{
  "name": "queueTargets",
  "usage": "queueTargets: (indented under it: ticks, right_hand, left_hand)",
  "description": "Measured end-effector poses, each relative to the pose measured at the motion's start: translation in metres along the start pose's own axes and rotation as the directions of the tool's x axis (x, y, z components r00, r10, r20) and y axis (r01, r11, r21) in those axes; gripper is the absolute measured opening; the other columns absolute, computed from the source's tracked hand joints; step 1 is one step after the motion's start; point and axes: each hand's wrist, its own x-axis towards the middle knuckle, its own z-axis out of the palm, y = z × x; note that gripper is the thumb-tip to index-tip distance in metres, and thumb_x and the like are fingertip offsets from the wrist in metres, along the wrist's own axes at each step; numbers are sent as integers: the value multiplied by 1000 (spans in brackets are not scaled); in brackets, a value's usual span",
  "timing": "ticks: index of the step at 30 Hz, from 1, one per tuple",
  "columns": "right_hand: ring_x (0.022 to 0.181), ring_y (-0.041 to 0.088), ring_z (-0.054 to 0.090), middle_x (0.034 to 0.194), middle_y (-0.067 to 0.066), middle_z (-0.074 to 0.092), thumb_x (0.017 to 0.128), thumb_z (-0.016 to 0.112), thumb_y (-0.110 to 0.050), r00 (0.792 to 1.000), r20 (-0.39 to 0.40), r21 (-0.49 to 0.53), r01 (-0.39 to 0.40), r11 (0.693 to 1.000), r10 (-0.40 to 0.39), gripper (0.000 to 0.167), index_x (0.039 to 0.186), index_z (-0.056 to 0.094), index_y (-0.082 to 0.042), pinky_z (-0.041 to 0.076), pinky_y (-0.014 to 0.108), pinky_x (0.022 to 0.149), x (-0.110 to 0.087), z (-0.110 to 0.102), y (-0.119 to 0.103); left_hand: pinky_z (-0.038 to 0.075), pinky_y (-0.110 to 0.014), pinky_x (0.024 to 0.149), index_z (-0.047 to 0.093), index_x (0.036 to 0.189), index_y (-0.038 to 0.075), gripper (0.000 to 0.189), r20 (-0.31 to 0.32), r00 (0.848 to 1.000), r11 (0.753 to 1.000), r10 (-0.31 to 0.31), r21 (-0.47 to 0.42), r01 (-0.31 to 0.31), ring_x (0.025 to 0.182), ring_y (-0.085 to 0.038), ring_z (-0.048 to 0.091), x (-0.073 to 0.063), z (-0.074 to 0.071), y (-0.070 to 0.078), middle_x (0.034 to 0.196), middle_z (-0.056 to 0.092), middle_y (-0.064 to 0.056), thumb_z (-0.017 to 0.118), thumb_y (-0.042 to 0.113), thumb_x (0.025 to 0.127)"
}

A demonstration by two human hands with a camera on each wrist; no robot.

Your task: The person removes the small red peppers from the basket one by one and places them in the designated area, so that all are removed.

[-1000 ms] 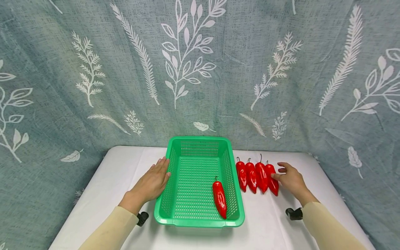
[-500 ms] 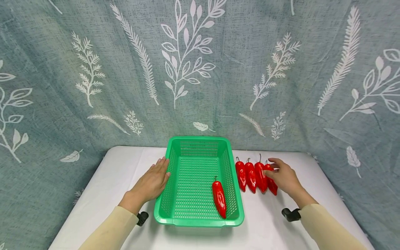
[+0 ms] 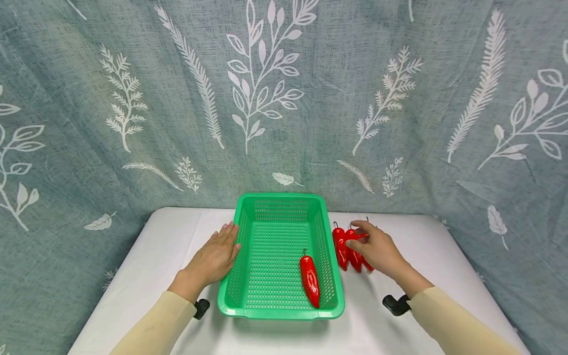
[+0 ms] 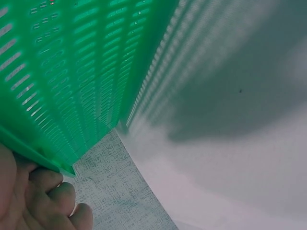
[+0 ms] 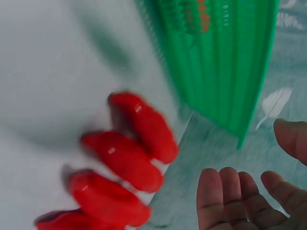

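Observation:
My left hand (image 3: 212, 261) rests along the left rim of a green plastic basket (image 3: 279, 313), fingers extended. In the left wrist view its fingertips (image 4: 61, 195) sit just below the rim, outside the slotted wall. One glossy red chili pepper (image 3: 309, 282) lies inside the basket, near its right wall. Several more red peppers (image 3: 339, 250) lie in a row on the table right of the basket. Over that row hovers my right hand (image 3: 377, 250), partly hiding the peppers. In the right wrist view its fingers and thumb (image 5: 291, 138) are spread apart with nothing between them; the peppers (image 5: 125, 160) lie below.
A white cloth covers the table (image 3: 151, 276), which ends at the back against a grey-green curtain (image 3: 177, 108) with white leaf prints. Black wrist cameras (image 3: 396, 305) stick out below both wrists.
My right hand has moved left across the pepper row, from the outermost pepper toward those nearer the basket. The left hand and the basket stay in place.

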Motion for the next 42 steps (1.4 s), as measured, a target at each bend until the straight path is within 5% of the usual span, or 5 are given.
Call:
queueTargets:
  ticks: [5,10,15,19,42]
  right_hand:
    - [93,26,72,139,22,63,101,70,-24,999,23,56,41,998,-43,61,155,48,-8,59,40,46,-2,5,-27]
    - [105,26,72,136,20,66,100,71,-24,990,43,8,132,991,-133,60,153,51,-6,61,33,69,-2,14,-57]
    - [99,25,73,138,21,64,99,72,-20,979,114,22,170,985,-171,60,152,52,-5,63,37,65,3,31,-80]
    - [110,31,73,140,21,64,97,74,-18,968,168,-2,189,982,-186,60,152,53,-5,65,43,81,8,45,-90]
    - [139,41,54,147,19,61,91,83,-17,863,488,-106,209,972,-132,60,146,61,-12,53,58,108,25,70,-99]
  left_hand:
    - [23,-58,131,25,163,-10,63,3,1000,1000,-6,10,6,160,-43,23,0,-1,-1,171,24,-27,40,29,116]
    - [24,-59,130,26,162,-11,63,3,1000,999,-2,34,2,160,-43,24,0,-3,-2,170,26,-28,41,28,115]
    - [24,-58,131,28,162,-11,62,5,1000,999,-8,52,7,159,-43,25,-1,-4,-3,170,27,-28,41,28,115]
    - [24,-58,131,27,162,-10,62,16,1000,999,-17,52,16,160,-43,25,-1,-5,-2,170,26,-28,41,28,115]
    - [22,-56,132,24,164,-8,62,35,999,1000,-28,15,27,161,-41,22,1,-5,1,172,24,-26,39,29,116]
